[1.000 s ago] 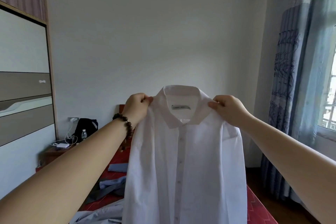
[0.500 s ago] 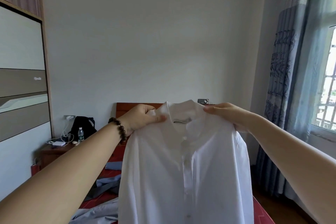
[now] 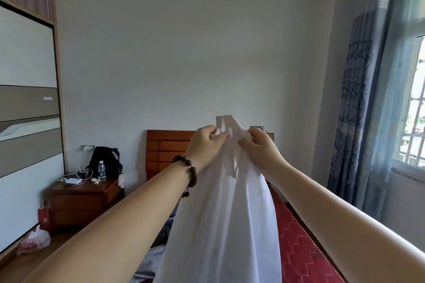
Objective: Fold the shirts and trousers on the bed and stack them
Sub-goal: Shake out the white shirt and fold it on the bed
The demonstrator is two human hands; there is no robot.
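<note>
A white button shirt (image 3: pixel 225 225) hangs in the air in front of me, over the bed (image 3: pixel 296 243) with its red patterned cover. My left hand (image 3: pixel 205 145), a bead bracelet on its wrist, grips the shirt at the top left. My right hand (image 3: pixel 259 147) pinches the top right, close beside the left. The two shoulders are drawn together, so the shirt hangs narrow and its collar sticks up between my hands. Grey clothes (image 3: pixel 151 259) lie on the bed below my left arm, mostly hidden.
A wooden headboard (image 3: pixel 167 149) stands against the far wall. At left, a nightstand (image 3: pixel 85 200) carries a water bottle (image 3: pixel 101 170), cables and a black bag (image 3: pixel 104 158). A wardrobe (image 3: pixel 27 122) fills the left wall. Curtains (image 3: pixel 358 110) and a window are at right.
My hands have come together, bringing the shirt's shoulders close so the spread shirt now hangs narrow. The view has tipped down a little and shows more of the bed.
</note>
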